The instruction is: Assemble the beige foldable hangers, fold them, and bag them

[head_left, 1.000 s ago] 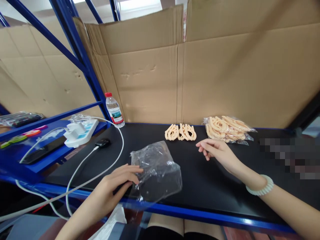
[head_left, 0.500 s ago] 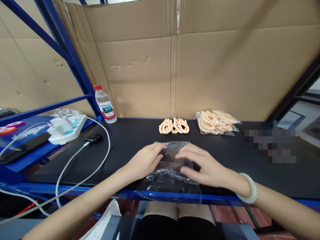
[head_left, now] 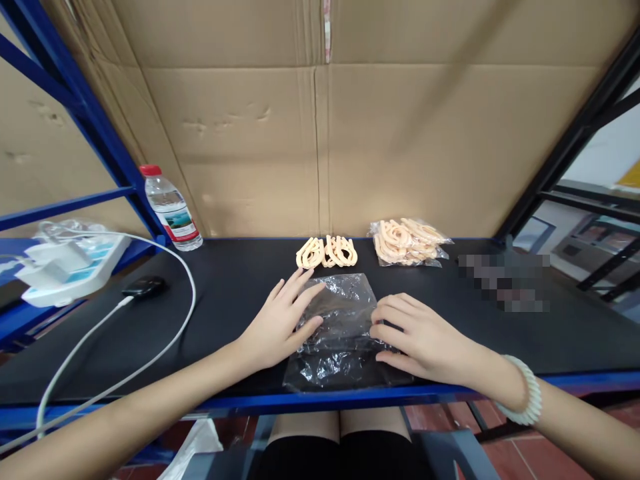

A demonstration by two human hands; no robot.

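A clear plastic bag (head_left: 343, 327) lies flat on the black shelf top (head_left: 225, 300) near its front edge. My left hand (head_left: 283, 320) rests on the bag's left side, fingers stretched out flat. My right hand (head_left: 417, 337) presses on the bag's right edge with fingers extended and slightly curled; a pale bead bracelet is on that wrist. Just beyond the bag sits a small loose pile of peach-coloured curved plastic pieces (head_left: 327, 252). A filled clear bag of the same pieces (head_left: 406, 241) lies to their right.
A water bottle (head_left: 169, 210) stands at the back left by the blue frame post. A white power strip (head_left: 70, 263) with plugs sits on the left blue shelf; its white cable (head_left: 150, 343) loops across the black top beside a small black device (head_left: 144, 287). Cardboard lines the back.
The view has swung right. My hands have slid apart from the middle of the bag to its left and right sides, and the bag now lies flatter.
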